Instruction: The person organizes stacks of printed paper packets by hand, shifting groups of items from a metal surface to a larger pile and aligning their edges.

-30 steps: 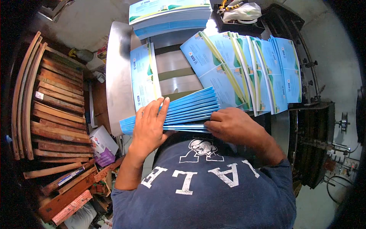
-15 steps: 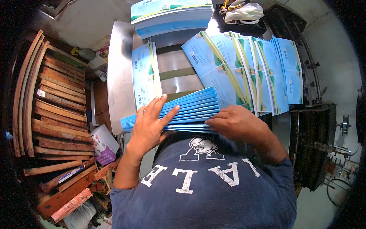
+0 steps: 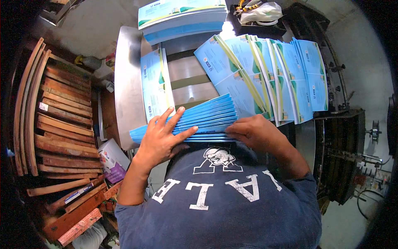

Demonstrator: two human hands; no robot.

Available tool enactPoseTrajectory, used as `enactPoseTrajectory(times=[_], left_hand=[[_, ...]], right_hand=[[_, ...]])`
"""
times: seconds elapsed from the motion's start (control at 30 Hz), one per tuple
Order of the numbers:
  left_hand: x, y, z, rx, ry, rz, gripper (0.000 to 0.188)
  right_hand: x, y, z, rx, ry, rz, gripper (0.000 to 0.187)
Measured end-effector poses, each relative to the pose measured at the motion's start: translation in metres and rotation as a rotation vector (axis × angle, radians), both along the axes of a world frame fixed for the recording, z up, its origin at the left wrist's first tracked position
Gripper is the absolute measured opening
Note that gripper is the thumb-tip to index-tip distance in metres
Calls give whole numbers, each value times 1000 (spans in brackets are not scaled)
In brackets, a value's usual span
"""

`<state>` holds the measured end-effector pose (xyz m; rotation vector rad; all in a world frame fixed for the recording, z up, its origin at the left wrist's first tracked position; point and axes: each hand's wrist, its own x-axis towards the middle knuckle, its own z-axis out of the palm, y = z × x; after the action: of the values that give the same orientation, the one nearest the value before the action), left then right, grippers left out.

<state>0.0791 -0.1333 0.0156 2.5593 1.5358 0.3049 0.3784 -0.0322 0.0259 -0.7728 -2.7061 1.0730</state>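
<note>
A fanned stack of blue printed sheets [image 3: 209,111] lies at the near edge of the table, close to my body, its edges stepped like stairs. My left hand [image 3: 161,137] rests on its left part with fingers spread; the thumb tip is hidden at the near side. At the right end, the fingers of my right hand [image 3: 255,129] are bent and pressed together on the edges of the lowest sheets. How many sheets they pinch is hidden. Just beyond my left hand lies a flat pile of printed blue-and-green sheets [image 3: 155,85].
A metal table [image 3: 126,79] with slats carries a tall stack of printed sheets [image 3: 182,29] at the back and overlapping bundles of sheets [image 3: 257,79] at right. A rack of wooden strips [image 3: 66,112] and a white-purple box [image 3: 112,159] stand left. Dark machinery [image 3: 340,153] stands right.
The whole view has shifted slightly. My left hand stays spread on the fanned sheets, and my right hand keeps at their right end with its fingers a little more drawn in.
</note>
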Motion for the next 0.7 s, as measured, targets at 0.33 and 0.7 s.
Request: enactPoseTrajectory(times=[0.33,0.7], left_hand=[[-4,1,-3,58,10,-43,65],[-5,-2,-3,80,17,-77,59]], right_hand=[[-21,6,16,-55,-269,22,16],[-20,28,4,-132,-250,243,17]])
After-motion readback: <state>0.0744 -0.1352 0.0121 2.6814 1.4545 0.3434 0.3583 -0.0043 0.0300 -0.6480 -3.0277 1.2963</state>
